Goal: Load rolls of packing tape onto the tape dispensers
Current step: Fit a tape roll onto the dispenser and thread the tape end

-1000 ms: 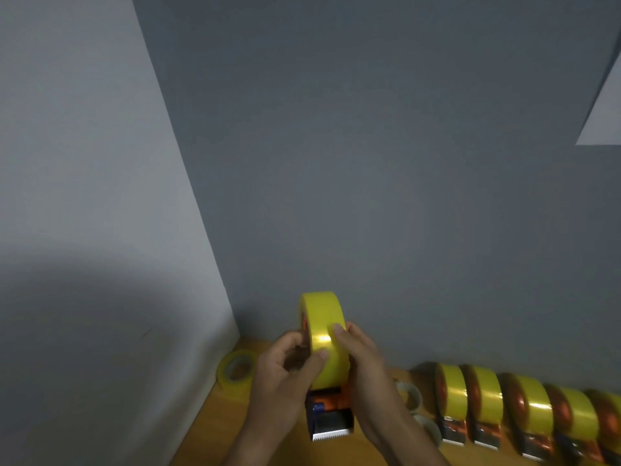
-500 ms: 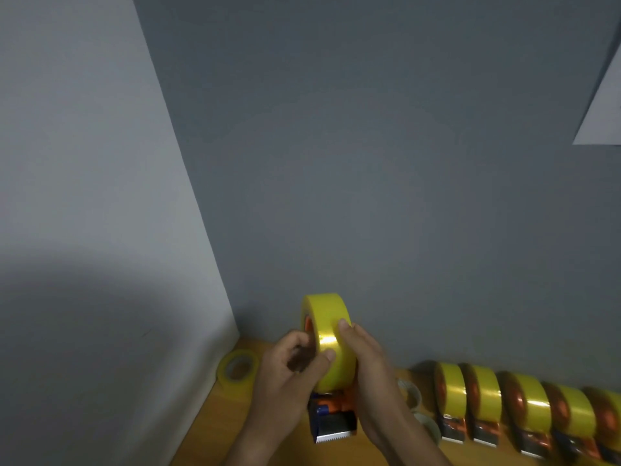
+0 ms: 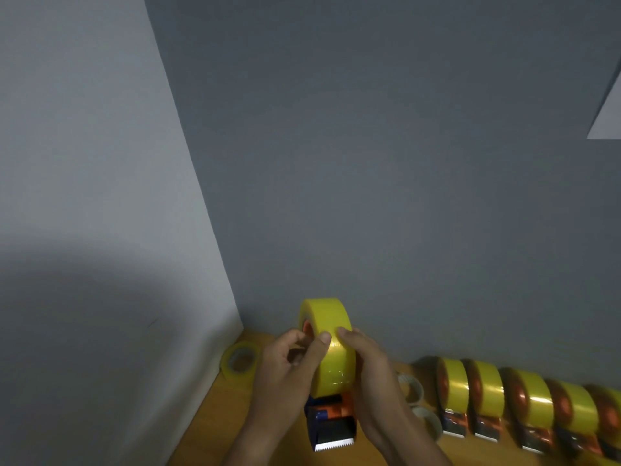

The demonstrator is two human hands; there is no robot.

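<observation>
step: we're seating a yellow tape roll [image 3: 327,348] on the dispenser [image 3: 331,422] in hand; judging by the orange hub visible inside the core, it's on or nearly on the spindle.
roll location: upright, held above the worktop [image 3: 215,418] near the wall corner, directly over the dispenser's body and serrated blade.
left hand [image 3: 289,368]: curled around the roll's left face, thumb pressed on the outer tape surface, fingers at the core side.
right hand [image 3: 369,368]: wrapped on the roll's right side, thumb tip on the outer surface just beside the left thumb; lower fingers likely steady the dispenser, but that part is hidden.
both thumbs: meeting at the tape face, which reads to us as hunting for the free end, though we can't see an edge.
next move: we'd push the roll fully home on the hub, then peel the free end and feed it down through the roller slot to the blade. Needs sticky side facing the right way; we can't confirm the winding direction from here.
done so far: row of loaded dispensers [image 3: 504,405] stands against the wall to the right.
spares: one loose yellow roll [image 3: 240,363] lies flat in the corner, left of the hands; pale empty cores [image 3: 411,388] sit just right of the right hand.
risk: a skewed roll binds on the hub.
</observation>
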